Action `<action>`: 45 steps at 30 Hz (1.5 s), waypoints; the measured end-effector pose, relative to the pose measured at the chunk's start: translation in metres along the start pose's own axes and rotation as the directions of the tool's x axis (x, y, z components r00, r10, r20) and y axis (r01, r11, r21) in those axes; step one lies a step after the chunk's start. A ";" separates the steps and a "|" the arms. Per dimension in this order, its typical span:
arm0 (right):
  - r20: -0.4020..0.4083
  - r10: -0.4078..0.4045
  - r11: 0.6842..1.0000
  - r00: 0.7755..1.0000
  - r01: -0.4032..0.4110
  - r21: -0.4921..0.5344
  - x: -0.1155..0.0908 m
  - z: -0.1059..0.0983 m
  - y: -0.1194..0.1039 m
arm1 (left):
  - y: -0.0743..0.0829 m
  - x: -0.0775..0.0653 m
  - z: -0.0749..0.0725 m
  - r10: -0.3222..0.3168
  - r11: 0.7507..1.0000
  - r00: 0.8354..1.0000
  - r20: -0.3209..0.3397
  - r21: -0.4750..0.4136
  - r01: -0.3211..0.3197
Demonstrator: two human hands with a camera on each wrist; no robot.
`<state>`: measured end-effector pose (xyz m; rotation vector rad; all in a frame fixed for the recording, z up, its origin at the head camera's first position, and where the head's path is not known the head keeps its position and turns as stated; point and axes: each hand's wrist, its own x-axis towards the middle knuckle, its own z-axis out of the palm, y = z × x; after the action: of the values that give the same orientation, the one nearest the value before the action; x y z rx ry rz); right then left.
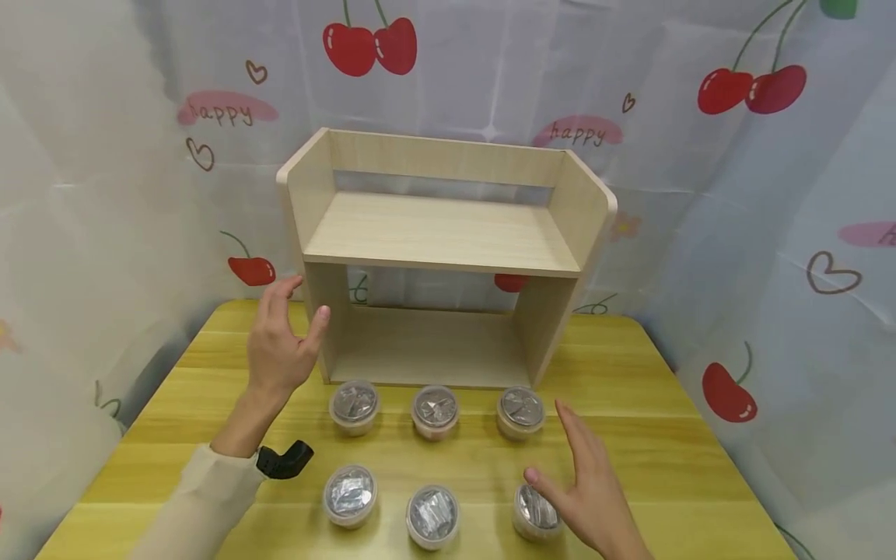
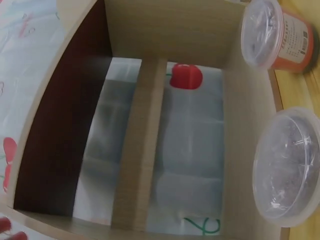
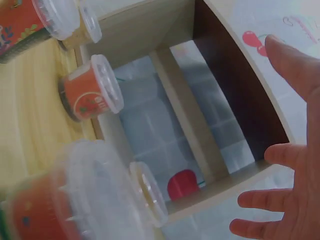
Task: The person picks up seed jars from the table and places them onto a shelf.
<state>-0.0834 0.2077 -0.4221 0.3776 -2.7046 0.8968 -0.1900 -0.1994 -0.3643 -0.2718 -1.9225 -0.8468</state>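
My left hand is raised beside the left side of a pale wooden shelf, thumb apart from the fingers, holding nothing. Whether its fingertips touch the shelf's side I cannot tell. Over the front right tub, partly covering it, my right hand hovers with fingers spread and nothing in them. In the right wrist view its fingers extend past the shelf's edge. Lidded plastic tubs stand in two rows of three: a back left tub, back middle, back right, front left and front middle.
The two-level shelf stands at the back of a yellow wood-grain table, its openings facing me. Behind and at both sides hangs a pale curtain printed with cherries and hearts. A black band sits on my left wrist.
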 end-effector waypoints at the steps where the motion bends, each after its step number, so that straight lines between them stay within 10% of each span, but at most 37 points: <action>1: -0.009 0.005 1.000 1.000 -0.005 0.012 -0.003 0.002 0.002 | -0.003 0.001 0.002 -0.003 1.000 1.000 -0.026 -0.010 0.003; 6: -0.034 0.043 0.998 0.998 -0.042 0.038 -0.015 0.007 0.009 | -0.020 0.004 0.009 -0.105 0.992 0.989 -0.100 -0.084 0.097; 15: -0.045 0.148 0.985 0.988 -0.143 0.092 -0.034 0.016 0.024 | -0.037 0.003 0.021 -0.327 0.930 0.939 0.106 -0.139 0.340; 25: -0.112 0.104 0.991 0.988 -0.094 0.092 -0.049 0.030 0.034 | -0.050 0.004 0.032 -0.283 0.939 0.955 0.086 -0.179 0.294; 45: 0.078 0.286 0.917 0.955 -0.296 0.266 -0.053 0.042 0.034 | -0.056 0.009 0.037 -0.277 0.953 0.952 0.129 -0.090 0.290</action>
<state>-0.0520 0.2172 -0.4909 0.0406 -2.7183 1.3697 -0.2493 -0.2170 -0.3916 -0.1101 -2.0575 -1.1491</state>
